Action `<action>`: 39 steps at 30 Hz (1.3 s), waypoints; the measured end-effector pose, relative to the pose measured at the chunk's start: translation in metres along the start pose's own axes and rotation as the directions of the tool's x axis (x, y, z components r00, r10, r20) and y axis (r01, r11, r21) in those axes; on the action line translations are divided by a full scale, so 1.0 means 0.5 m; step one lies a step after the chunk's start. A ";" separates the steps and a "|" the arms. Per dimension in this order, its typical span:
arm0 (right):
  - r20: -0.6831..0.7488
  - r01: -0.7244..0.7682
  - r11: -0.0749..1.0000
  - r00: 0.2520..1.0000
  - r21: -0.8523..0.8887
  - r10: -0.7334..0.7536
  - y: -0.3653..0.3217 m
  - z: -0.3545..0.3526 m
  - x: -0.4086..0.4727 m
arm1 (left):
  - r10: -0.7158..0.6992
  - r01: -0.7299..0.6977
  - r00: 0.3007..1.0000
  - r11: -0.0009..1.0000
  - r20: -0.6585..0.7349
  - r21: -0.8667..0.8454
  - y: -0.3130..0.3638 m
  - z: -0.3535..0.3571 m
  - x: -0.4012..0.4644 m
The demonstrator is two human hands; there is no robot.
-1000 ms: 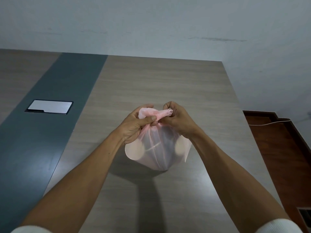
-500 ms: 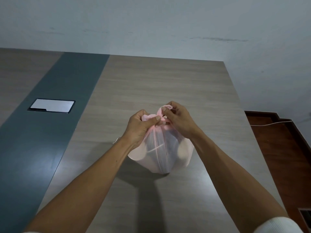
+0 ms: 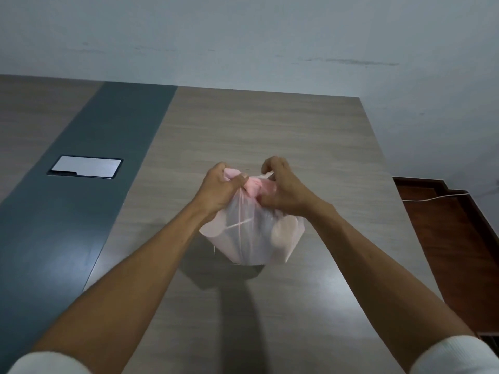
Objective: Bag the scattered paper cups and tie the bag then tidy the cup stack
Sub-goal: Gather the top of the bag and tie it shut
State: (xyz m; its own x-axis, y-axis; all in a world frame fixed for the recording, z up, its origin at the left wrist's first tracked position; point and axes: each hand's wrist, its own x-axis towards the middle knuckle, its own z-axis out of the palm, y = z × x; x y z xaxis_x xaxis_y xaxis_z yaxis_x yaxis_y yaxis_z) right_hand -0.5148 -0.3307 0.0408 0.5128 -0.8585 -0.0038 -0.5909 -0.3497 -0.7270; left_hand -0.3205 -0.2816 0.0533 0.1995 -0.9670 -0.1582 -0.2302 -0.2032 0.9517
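Wood table (image 3: 270,136), both hands (image 3: 220,188) gripping bag (image 3: 251,233)

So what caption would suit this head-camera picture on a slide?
Both hands, left and right, grip the gathered neck of a pink plastic bag of paper cups over a wooden table.

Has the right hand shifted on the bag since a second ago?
Yes. The right hand has moved slightly right of the bag's knot, toward the table's right edge.

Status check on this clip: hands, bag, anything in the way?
Left hand and right hand: each has a grip on the bunched neck. Pink bag on the table, cups inside, knot underway. Nothing in the way.
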 end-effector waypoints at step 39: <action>0.053 -0.133 0.164 0.907 0.977 0.417 -0.033 0.076 -0.030 | -0.091 0.090 0.996 0.829 0.026 -0.552 -0.031 -0.002 -0.051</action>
State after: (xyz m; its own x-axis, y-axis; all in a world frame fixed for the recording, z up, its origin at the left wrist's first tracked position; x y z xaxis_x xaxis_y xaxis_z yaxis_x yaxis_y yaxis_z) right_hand -0.4891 -0.2978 0.0269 0.2519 -0.9049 -0.3432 0.4437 0.4231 -0.7900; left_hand -0.3210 -0.2538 0.0429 0.1946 -0.9482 -0.2510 0.3527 -0.1711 0.9199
